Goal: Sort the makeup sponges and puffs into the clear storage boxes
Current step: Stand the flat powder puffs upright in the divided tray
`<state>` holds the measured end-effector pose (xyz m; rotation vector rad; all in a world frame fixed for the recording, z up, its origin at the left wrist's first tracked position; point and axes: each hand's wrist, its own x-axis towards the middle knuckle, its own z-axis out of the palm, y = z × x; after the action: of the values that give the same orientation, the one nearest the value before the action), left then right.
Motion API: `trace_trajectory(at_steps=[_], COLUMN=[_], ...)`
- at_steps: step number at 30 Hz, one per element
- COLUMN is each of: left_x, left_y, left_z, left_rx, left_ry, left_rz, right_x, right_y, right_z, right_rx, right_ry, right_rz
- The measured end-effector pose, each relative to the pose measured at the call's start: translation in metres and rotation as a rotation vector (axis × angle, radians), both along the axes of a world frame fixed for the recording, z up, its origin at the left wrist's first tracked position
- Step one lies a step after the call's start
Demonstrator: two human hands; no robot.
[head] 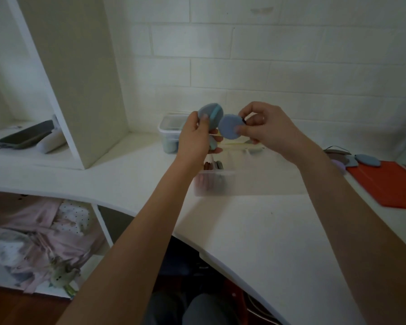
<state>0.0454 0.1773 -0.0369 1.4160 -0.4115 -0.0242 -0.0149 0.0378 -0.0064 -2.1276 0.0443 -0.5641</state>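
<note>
Grey-blue puff (210, 114) gripped by left hand (196, 137); round blue puff (231, 126) pinched by right hand (265, 125), both raised over clear boxes (249, 181) on white desk (256, 231).

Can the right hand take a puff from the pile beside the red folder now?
Probably not yet: the right hand already pinches a blue round puff. The pile lies uncovered.

Phone (25, 136): dark, lying tilted on the shelf at the left edge, inside the open cubby
White object (53, 140): just beside the phone, leaning at the cubby's divider; too blurred to name
Red folder (388, 184): flat at the right edge of the white desk (256, 231)
Pink cloth (35, 238): bundled in the compartment under the desk, lower left
Wall (267, 55): white brick behind the desk
</note>
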Motion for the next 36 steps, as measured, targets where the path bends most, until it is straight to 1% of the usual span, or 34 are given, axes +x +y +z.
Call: trace_trajectory(at_steps=[4, 7, 8, 11, 13, 16, 20, 24, 28, 31, 36], left_x=[0.004, 0.003, 0.003, 0.001, 0.002, 0.0, 0.001, -0.001, 0.001, -0.001, -0.003], left_y=[-0.001, -0.001, -0.001, -0.003, -0.004, 0.0, 0.01, 0.02, 0.026, 0.025, 0.027], left_z=[0.0, -0.001, -0.001, -0.001, -0.003, -0.003, -0.002, 0.0, -0.003, -0.004, -0.003], left_rx=[0.032, 0.084, 0.123, 0.339, 0.385, 0.391, 0.354, 0.321, 0.374, 0.375, 0.339], left_ry=[-0.014, -0.055, -0.085, -0.192, -0.212, -0.198, -0.198, -0.179, -0.215, -0.228, -0.256], left_rz=[0.094, 0.118, 0.119, 0.11, 0.127, 0.179, 0.195, 0.196, 0.22, 0.227, 0.252], right_x=[-0.005, -0.005, -0.005, -0.005, -0.006, -0.006, -0.006, -0.003, -0.001, -0.002, -0.003], right_y=[0.006, 0.011, 0.012, 0.012, 0.014, 0.02, 0.028, 0.033, 0.047, 0.048, 0.051], right_z=[0.006, 0.009, 0.011, 0.013, 0.013, 0.013, 0.011, 0.006, 0.004, 0.004, 0.005], right_rx=[-0.191, -0.345, -0.388, -0.469, -0.493, -0.505, -0.442, -0.586, -0.673, -0.741, -0.829], right_ry=[0.134, 0.138, 0.131, 0.152, 0.181, 0.167, 0.126, 0.163, 0.143, 0.193, 0.25], right_rz=[0.163, 0.189, 0.185, 0.209, 0.234, 0.233, 0.254, 0.258, 0.257, 0.238, 0.298])
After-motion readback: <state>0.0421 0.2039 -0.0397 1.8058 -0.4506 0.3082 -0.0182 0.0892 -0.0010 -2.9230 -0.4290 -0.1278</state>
